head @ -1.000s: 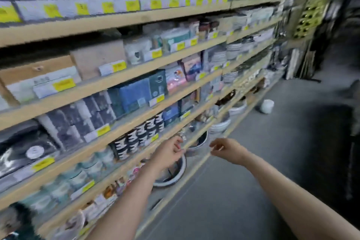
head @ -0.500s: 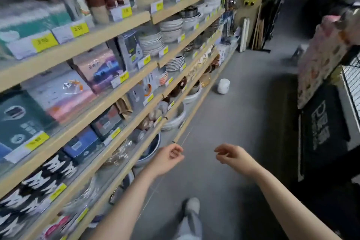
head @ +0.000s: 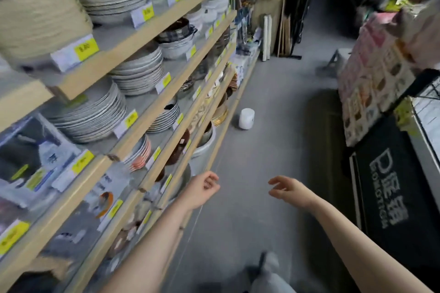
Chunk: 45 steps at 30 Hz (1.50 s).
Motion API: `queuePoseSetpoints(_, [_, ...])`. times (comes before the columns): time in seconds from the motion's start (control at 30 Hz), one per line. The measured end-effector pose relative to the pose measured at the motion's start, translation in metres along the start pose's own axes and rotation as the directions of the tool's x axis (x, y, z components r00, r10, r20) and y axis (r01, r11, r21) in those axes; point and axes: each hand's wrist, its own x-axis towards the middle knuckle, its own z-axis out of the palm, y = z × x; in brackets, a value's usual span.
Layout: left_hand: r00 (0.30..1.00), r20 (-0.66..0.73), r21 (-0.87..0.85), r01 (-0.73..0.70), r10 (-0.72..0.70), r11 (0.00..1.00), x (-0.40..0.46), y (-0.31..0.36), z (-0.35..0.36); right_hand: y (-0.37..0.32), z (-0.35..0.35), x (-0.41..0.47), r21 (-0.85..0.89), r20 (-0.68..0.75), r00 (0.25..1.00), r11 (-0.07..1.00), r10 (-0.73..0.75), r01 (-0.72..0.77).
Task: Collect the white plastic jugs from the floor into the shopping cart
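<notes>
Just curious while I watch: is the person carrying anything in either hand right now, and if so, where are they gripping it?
Nothing is held. The left hand and right hand are empty, fingers loosely curled; the white jug stands on the floor ahead.

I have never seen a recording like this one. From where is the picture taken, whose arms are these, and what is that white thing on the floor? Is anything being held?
There is no machine here. The picture comes from one wide-angle camera worn on a person's head, looking forward and down, so the two bare arms are that person's own. The left hand and the right hand reach forward with loosely curled fingers, and neither holds anything.

The place is a shop aisle with a grey floor. On the left run wooden shelves with stacked plates, bowls and yellow price labels. Ahead, the small white plastic jug stands upright on the floor, close to the foot of the shelves, well beyond both hands. At the right edge, part of a wire frame shows; it may be the shopping cart, but I cannot tell.
</notes>
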Motion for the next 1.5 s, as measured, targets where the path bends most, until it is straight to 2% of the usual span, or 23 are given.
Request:
queuePoseSetpoints(0.2, [0.994,-0.086,-0.022,0.059,-0.06,0.998,0.168,0.031,0.014,0.025,-0.118,0.152,-0.017,0.004,1.0,0.999,-0.031,0.031])
queuePoseSetpoints(0.43, [0.975,-0.143,-0.095,0.157,-0.17,0.983,0.347,0.074,0.04,0.032,-0.26,0.316,-0.11,0.114,0.992,0.992,-0.055,0.068])
queuePoseSetpoints(0.57, [0.971,-0.091,-0.108,0.211,-0.221,0.971,0.428,0.086,0.042,0.027,-0.321,0.393,-0.191,0.17,0.984,0.979,-0.046,0.079])
queuePoseSetpoints(0.77, [0.963,-0.089,-0.101,0.246,-0.255,0.964,0.567,0.071,0.027,0.029,-0.379,0.532,-0.151,0.149,0.986,0.984,-0.075,0.097])
queuePoseSetpoints(1.0, [0.958,-0.045,-0.028,0.282,-0.283,0.959,0.75,0.035,0.014,0.04,-0.409,0.715,-0.283,0.22,0.975,0.956,-0.007,0.071])
queuePoseSetpoints(1.13, [0.945,-0.044,-0.069,0.32,-0.323,0.945,0.829,0.002,0.037,0.059,-0.404,0.813,-0.356,0.324,0.944,0.917,-0.056,0.177])
queuePoseSetpoints(1.33, [0.943,-0.128,0.015,0.31,-0.306,0.951,0.935,-0.115,0.148,0.151,-0.332,0.981,-0.415,0.475,0.864,0.823,-0.167,0.387])
queuePoseSetpoints(1.43, [0.941,-0.139,0.065,0.321,-0.31,0.945,0.98,-0.181,0.222,0.214,-0.28,1.059,-0.461,0.478,0.839,0.738,-0.261,0.492])
queuePoseSetpoints(1.5, [0.928,-0.203,0.06,0.329,-0.311,0.942,1.009,-0.215,0.264,0.25,-0.248,1.108,-0.482,0.493,0.806,0.668,-0.328,0.567])
